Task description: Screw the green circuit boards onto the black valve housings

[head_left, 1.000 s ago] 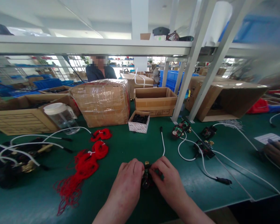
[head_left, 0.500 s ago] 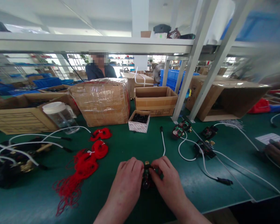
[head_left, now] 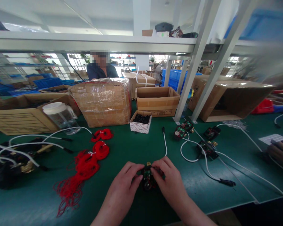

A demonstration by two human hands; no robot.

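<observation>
A small black device with a green circuit board (head_left: pixel 147 175) lies on the green bench in front of me. It has a brass fitting at its far end and a round, shiny part at its near end. My left hand (head_left: pixel 124 185) grips its left edge between thumb and index finger. On the other side, my right hand (head_left: pixel 168 179) pinches the far right corner, its fingertips partly covering the board. A white cable (head_left: pixel 165 142) with a black plug runs out from behind my right hand.
Similar devices with white cables (head_left: pixel 207 150) lie to the right, more (head_left: pixel 14 166) at far left. Bundles of red wire (head_left: pixel 87 164) sit left of my hands. Beyond are a small box of black parts (head_left: pixel 141 125), cartons (head_left: pixel 103 103) and a shelf post (head_left: pixel 187 75). Another person's hand (head_left: pixel 281 153) rests far right.
My left hand has shifted slightly left and its thumb and index finger have parted, uncovering more of the circuit board. My right hand has hardly moved.
</observation>
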